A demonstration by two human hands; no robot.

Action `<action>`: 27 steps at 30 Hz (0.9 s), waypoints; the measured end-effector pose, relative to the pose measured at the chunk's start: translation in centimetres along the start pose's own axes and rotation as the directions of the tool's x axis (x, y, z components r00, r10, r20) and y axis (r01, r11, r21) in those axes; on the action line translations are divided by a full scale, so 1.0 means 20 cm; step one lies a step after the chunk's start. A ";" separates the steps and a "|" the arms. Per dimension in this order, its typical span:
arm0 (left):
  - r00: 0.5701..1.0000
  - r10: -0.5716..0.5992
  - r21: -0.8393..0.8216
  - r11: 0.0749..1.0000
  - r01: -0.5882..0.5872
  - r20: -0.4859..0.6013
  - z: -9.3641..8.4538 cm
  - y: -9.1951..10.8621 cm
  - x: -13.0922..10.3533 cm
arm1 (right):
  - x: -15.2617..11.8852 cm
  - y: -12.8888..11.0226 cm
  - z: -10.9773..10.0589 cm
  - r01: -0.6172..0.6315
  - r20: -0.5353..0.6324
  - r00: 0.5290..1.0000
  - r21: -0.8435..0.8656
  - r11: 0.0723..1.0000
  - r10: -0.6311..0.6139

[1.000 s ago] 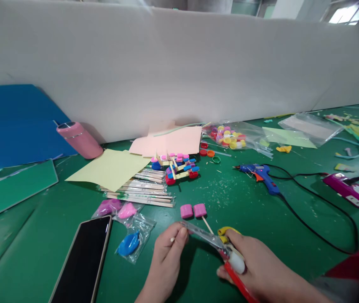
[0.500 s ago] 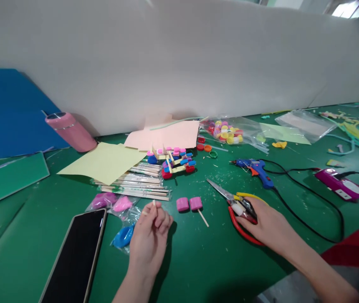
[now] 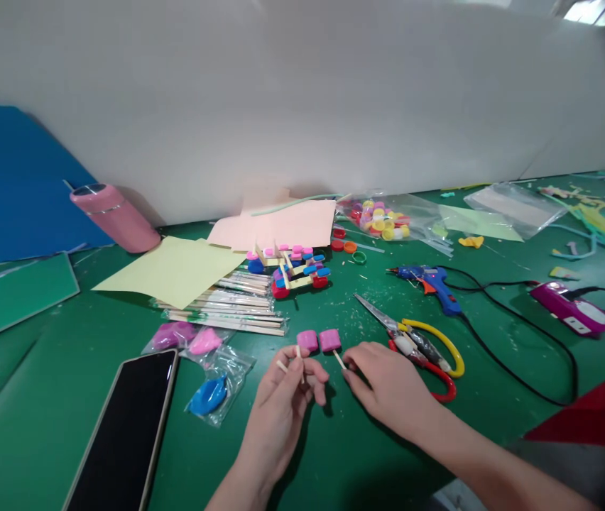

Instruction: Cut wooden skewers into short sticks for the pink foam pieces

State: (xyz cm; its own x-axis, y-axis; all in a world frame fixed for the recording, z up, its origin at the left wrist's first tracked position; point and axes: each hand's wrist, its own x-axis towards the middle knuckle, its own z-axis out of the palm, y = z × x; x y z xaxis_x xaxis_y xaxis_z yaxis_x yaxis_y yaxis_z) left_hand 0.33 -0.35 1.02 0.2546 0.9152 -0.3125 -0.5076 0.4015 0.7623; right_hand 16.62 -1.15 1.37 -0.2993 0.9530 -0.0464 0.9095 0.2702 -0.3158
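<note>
My left hand (image 3: 284, 401) is closed, pinching short wooden stick pieces (image 3: 299, 353) between thumb and fingers. Close beside it, my right hand (image 3: 395, 387) has thumb and forefinger around the lower end of another short wooden stick (image 3: 338, 358). That stick's upper end meets a pink clay-like block (image 3: 329, 340) lying on the table. A second pink block (image 3: 307, 341) sits just left of it, partly behind my left fingertips. Scissors (image 3: 388, 323) with red and yellow handles lie right of my right hand, blades pointing up and left.
A phone (image 3: 126, 426) and clay bags (image 3: 209, 396) lie on the left. Behind are packed sticks (image 3: 228, 316), yellow paper (image 3: 175, 270), small wheeled models (image 3: 297, 273) and a bag of caps (image 3: 380, 220). A corded glue gun (image 3: 430, 280) rests right; a pink bottle (image 3: 116, 216) stands far left.
My right hand has let go of the scissors, leaving them on the table, and moved left to the stick at the pink block. My left hand has shifted right, towards the blocks.
</note>
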 end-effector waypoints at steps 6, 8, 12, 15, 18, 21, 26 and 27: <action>0.998 -0.045 -0.047 0.998 0.047 0.040 0.00 0.01 0.00 | 0.08 -0.05 0.00 0.092 0.140 0.987 -0.120 0.989 -0.075; 0.998 -0.053 -0.057 0.997 0.056 0.045 0.00 0.01 0.00 | 0.09 -0.06 -0.02 0.105 0.173 0.982 -0.135 0.985 -0.081; 0.998 -0.055 -0.081 0.995 0.056 0.025 -0.01 0.01 0.00 | 0.11 -0.06 -0.05 0.133 0.211 0.971 -0.105 0.986 -0.108; 0.999 -0.037 -0.079 0.996 0.037 0.002 -0.02 0.01 0.01 | 0.11 -0.03 -0.09 0.122 0.186 0.977 -0.059 0.991 -0.109; 0.999 -0.054 -0.062 0.997 0.054 -0.006 -0.01 0.01 0.01 | 0.11 0.00 -0.14 0.035 0.105 0.993 0.244 0.969 -0.062; 0.996 -0.082 -0.046 0.995 0.083 0.027 -0.01 -0.01 0.00 | 0.12 -0.01 -0.16 -0.013 0.080 0.995 0.672 0.741 -0.055; 0.993 -0.090 -0.027 0.995 0.092 0.070 -0.01 -0.03 0.00 | 0.17 -0.04 -0.08 -0.036 0.112 0.988 0.831 0.555 -0.103; 0.992 -0.092 -0.018 0.995 0.094 0.083 -0.01 -0.03 0.00 | 0.17 -0.04 -0.06 -0.043 0.119 0.988 0.828 0.560 -0.100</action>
State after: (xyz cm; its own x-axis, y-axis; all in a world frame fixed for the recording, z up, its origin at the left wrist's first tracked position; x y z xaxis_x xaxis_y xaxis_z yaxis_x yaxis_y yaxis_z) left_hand 0.56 -0.62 0.46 0.3680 0.8680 -0.3334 -0.4958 0.4865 0.7193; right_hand 15.14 2.10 2.57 -0.4208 0.8983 -0.1267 0.2833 -0.0026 -0.9590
